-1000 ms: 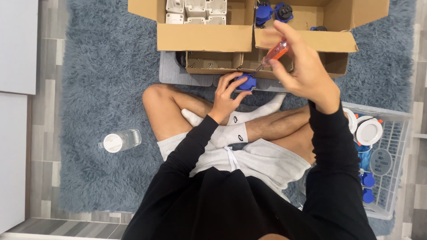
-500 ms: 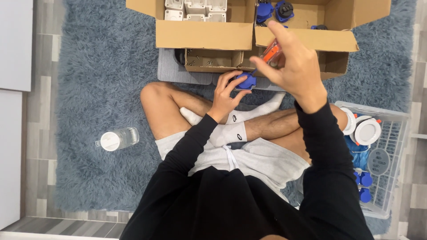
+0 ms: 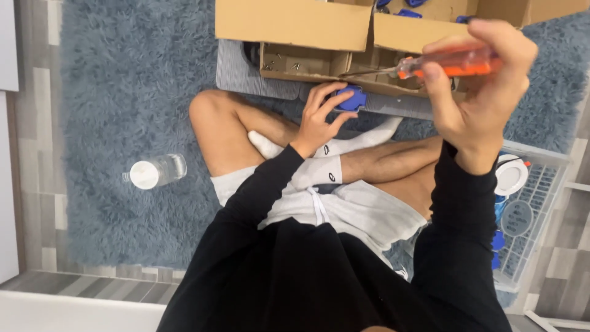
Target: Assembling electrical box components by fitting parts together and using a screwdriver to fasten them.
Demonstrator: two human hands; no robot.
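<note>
I sat cross-legged on the blue shaggy rug (image 3: 117, 92), and everything else lay around the cardboard box (image 3: 295, 24) in front of me. Well to the left of the box and nearer to me, a clear plastic bottle (image 3: 155, 172) with a white cap lay on its side on the rug. Just below the box, over my shin, my left hand (image 3: 319, 117) was closed around a small blue plastic part (image 3: 352, 99), fingers curled over its top and thumb under it. A shallow cardboard tray (image 3: 295, 61) with a few loose screws sat just under the box's front flap, on a grey mat (image 3: 246, 74). To the right of the blue part and raised in front of the box, my right hand (image 3: 476, 86) gripped the orange handle of a screwdriver (image 3: 442, 63), its metal shaft pointing left toward the tray. The two hands were apart. Farther right, beside my knee, stood a white wire basket (image 3: 541, 203) holding a round white piece and some blue parts.
</note>
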